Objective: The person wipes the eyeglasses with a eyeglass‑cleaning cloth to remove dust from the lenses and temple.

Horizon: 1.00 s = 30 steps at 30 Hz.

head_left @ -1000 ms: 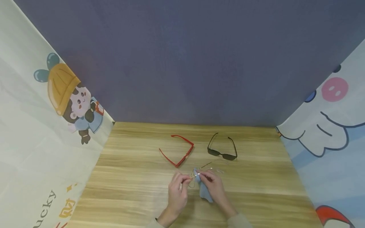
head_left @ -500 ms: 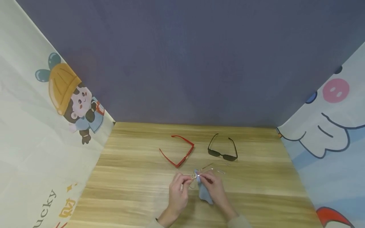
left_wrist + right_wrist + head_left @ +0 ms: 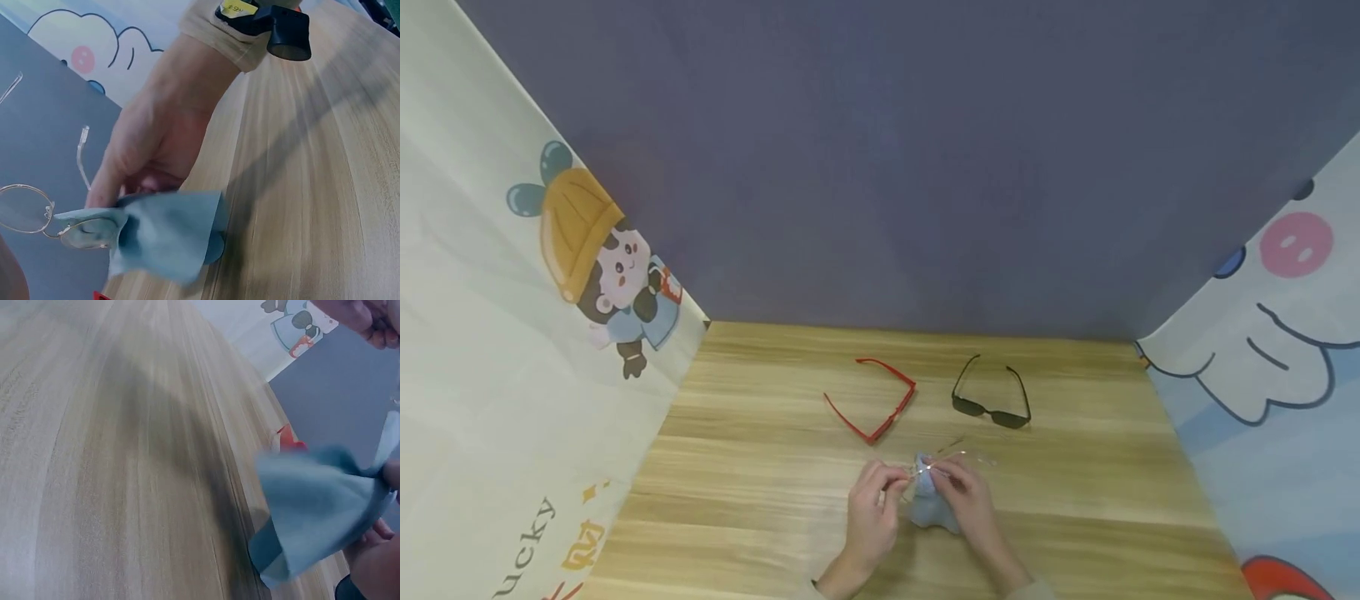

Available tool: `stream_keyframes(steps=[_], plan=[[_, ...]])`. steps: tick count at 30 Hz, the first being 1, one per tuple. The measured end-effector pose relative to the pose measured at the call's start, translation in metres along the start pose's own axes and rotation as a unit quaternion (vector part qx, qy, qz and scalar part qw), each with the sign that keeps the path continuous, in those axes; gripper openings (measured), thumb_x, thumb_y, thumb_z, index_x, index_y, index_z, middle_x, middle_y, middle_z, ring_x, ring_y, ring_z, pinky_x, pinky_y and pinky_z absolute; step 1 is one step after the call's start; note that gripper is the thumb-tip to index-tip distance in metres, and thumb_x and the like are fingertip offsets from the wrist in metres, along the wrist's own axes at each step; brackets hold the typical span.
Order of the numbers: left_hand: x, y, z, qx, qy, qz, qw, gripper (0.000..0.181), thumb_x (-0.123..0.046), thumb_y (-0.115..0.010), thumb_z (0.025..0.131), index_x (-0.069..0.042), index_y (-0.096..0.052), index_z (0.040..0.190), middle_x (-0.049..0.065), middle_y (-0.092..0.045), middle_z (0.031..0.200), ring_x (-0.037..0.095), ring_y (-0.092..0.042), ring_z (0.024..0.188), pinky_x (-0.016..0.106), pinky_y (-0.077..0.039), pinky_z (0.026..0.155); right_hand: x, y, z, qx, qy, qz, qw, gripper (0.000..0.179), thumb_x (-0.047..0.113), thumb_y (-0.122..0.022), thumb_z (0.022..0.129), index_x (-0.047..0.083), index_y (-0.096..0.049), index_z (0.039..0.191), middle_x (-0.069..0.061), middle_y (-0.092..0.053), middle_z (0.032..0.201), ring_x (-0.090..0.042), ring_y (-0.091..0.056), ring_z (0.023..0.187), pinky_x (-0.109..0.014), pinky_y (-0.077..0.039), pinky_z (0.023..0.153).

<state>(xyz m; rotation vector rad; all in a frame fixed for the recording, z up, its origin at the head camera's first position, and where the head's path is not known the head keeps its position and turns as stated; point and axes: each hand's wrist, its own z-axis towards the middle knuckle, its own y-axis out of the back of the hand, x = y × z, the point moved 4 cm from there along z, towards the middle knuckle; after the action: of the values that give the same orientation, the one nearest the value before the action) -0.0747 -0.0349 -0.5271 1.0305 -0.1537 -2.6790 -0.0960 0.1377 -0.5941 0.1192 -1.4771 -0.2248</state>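
My left hand [image 3: 872, 512] pinches thin gold-rimmed eyeglasses [image 3: 28, 209] at one side of the frame, above the wooden table. A blue-grey cleaning cloth [image 3: 934, 512] is in my right hand [image 3: 967, 507], folded over one lens and pinched there by the thumb and fingers. In the left wrist view the loose part of the cloth [image 3: 178, 234] hangs below the right hand, and the other lens is uncovered. The clear-tipped temples point away from me. From the right wrist, the cloth [image 3: 319, 506] hides most of the eyeglasses.
Red-framed glasses [image 3: 892, 417] lie with temples spread, beyond my left hand. Black sunglasses [image 3: 990, 412] lie to their right, also unfolded. A dark panel [image 3: 880, 167] stands behind the wooden table [image 3: 737, 467], with printed cartoon sheets at both sides.
The lower part of the cloth has swung left and spread wider beneath the eyeglasses. Both hands keep their grips and stay nearly in place; the whole head view shifts slightly.
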Motion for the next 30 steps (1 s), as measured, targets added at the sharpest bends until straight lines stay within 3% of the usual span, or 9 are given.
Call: stream_keyframes(steps=[6, 10, 13, 16, 21, 23, 25, 28, 30], plan=[[0.0, 0.002, 0.0, 0.016, 0.048, -0.004, 0.9987, 0.019, 0.011, -0.072, 0.084, -0.005, -0.068, 0.095, 0.004, -0.065, 0.084, 0.017, -0.059, 0.075, 0.017, -0.052, 0.069, -0.006, 0.01, -0.003, -0.035, -0.057, -0.029, 0.9974, 0.018, 0.01, -0.073, 0.094, 0.012, -0.078, 0.111, -0.001, -0.075, 0.108, -0.003, -0.064, 0.1, -0.019, -0.05, 0.092], [0.002, 0.001, 0.0, 0.019, 0.082, -0.005, 0.9964, 0.02, 0.01, -0.073, 0.086, -0.005, -0.067, 0.097, 0.004, -0.067, 0.08, 0.015, -0.06, 0.07, 0.019, -0.05, 0.064, -0.003, 0.015, -0.007, -0.073, -0.042, -0.046, 0.9954, 0.02, 0.01, -0.072, 0.096, 0.012, -0.076, 0.115, -0.002, -0.072, 0.111, -0.002, -0.061, 0.101, -0.018, -0.05, 0.091], [0.004, 0.0, 0.001, 0.014, 0.145, -0.016, 0.9892, 0.017, 0.008, -0.074, 0.086, -0.005, -0.068, 0.096, 0.003, -0.068, 0.076, 0.011, -0.058, 0.066, 0.021, -0.048, 0.061, 0.004, 0.014, -0.01, -0.083, -0.007, -0.028, 0.9962, 0.023, 0.006, -0.071, 0.096, 0.009, -0.075, 0.118, -0.003, -0.069, 0.11, -0.002, -0.059, 0.1, -0.017, -0.051, 0.088], [0.006, -0.002, 0.003, 0.022, 0.26, -0.052, 0.964, 0.011, 0.004, -0.074, 0.088, -0.004, -0.069, 0.093, 0.007, -0.07, 0.076, 0.005, -0.055, 0.067, 0.019, -0.046, 0.062, 0.013, 0.011, -0.014, -0.078, 0.02, 0.008, 0.9967, 0.028, 0.001, -0.071, 0.094, 0.005, -0.074, 0.121, -0.006, -0.066, 0.11, -0.004, -0.059, 0.101, -0.017, -0.054, 0.087], [0.007, -0.003, 0.008, 0.048, 0.418, -0.123, 0.8987, 0.016, -0.007, -0.076, 0.091, 0.003, -0.065, 0.096, 0.015, -0.074, 0.085, 0.004, -0.059, 0.073, 0.018, -0.05, 0.07, 0.025, 0.007, -0.017, -0.068, 0.006, 0.076, 0.9947, 0.033, -0.002, -0.071, 0.093, -0.002, -0.067, 0.126, -0.006, -0.066, 0.118, -0.005, -0.064, 0.107, -0.019, -0.055, 0.092], [0.007, -0.004, 0.009, 0.049, 0.454, -0.146, 0.8774, 0.02, -0.009, -0.077, 0.091, 0.005, -0.064, 0.098, 0.011, -0.074, 0.088, 0.006, -0.063, 0.078, 0.02, -0.052, 0.076, 0.029, 0.005, -0.018, -0.074, -0.005, 0.093, 0.9929, 0.032, -0.003, -0.071, 0.093, -0.005, -0.065, 0.124, -0.004, -0.068, 0.117, -0.004, -0.066, 0.106, -0.02, -0.056, 0.091], [0.006, -0.005, 0.009, 0.045, 0.477, -0.169, 0.8616, 0.021, -0.009, -0.076, 0.091, 0.007, -0.064, 0.097, 0.007, -0.073, 0.09, 0.007, -0.063, 0.081, 0.021, -0.052, 0.078, 0.033, 0.002, -0.019, -0.078, -0.007, 0.103, 0.9917, 0.029, -0.004, -0.071, 0.093, -0.007, -0.065, 0.121, -0.003, -0.07, 0.114, -0.005, -0.068, 0.103, -0.02, -0.057, 0.088], [0.006, -0.007, 0.009, 0.036, 0.495, -0.194, 0.8461, 0.02, -0.005, -0.077, 0.089, 0.01, -0.064, 0.094, 0.0, -0.071, 0.089, 0.008, -0.063, 0.082, 0.021, -0.052, 0.079, 0.036, -0.002, -0.02, -0.082, -0.005, 0.113, 0.9902, 0.023, -0.004, -0.072, 0.092, -0.008, -0.067, 0.114, -0.002, -0.07, 0.108, -0.006, -0.069, 0.101, -0.021, -0.058, 0.088], [0.006, -0.008, 0.009, 0.027, 0.501, -0.204, 0.8407, 0.019, -0.001, -0.077, 0.089, 0.012, -0.064, 0.094, -0.001, -0.072, 0.088, 0.007, -0.064, 0.08, 0.021, -0.052, 0.077, 0.036, -0.005, -0.02, -0.085, -0.002, 0.115, 0.9897, 0.019, -0.006, -0.071, 0.092, -0.009, -0.068, 0.111, -0.003, -0.069, 0.106, -0.006, -0.069, 0.1, -0.022, -0.058, 0.087]])
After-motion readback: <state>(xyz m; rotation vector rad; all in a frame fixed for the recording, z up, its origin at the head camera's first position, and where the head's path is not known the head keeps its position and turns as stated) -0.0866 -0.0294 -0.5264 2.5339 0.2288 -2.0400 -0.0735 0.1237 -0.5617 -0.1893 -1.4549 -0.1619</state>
